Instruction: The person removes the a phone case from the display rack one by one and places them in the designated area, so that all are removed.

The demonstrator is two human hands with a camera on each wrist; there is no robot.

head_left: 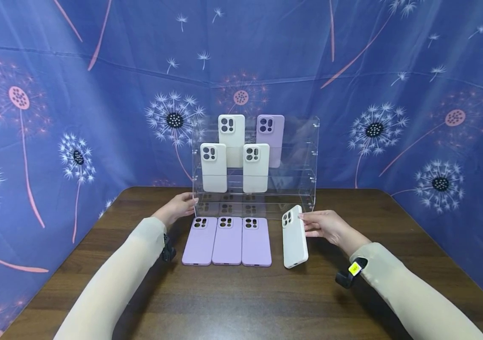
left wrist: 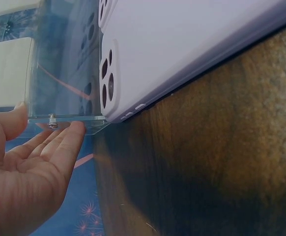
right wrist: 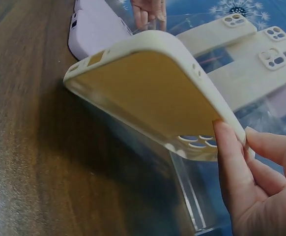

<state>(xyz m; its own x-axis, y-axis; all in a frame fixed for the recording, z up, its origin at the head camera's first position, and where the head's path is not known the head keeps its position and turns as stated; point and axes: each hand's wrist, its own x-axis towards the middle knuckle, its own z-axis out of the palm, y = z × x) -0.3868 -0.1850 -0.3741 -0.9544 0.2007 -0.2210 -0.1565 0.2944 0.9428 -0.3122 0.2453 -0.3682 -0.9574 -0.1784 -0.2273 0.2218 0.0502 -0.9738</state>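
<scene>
My right hand (head_left: 328, 225) pinches a white phone case (head_left: 294, 238) by its long edge. The case tilts up off the table at the right, and in the right wrist view its hollow inner side (right wrist: 148, 93) shows. With fairly straight fingers my left hand (head_left: 178, 208) touches the left side of a clear acrylic display stand (head_left: 294, 189). Against its side panel (left wrist: 67, 119) lie the fingertips in the left wrist view. Three white cases and a purple case (head_left: 270, 137) stand on the tiers. Purple cases (head_left: 226, 243) lie in a row in front of the stand.
The brown wooden table (head_left: 224, 302) carries the stand toward its back edge. Behind hangs a blue cloth (head_left: 122, 118) printed with dandelions. Black cameras are strapped to the left wrist (head_left: 167, 249) and the right wrist (head_left: 351, 273).
</scene>
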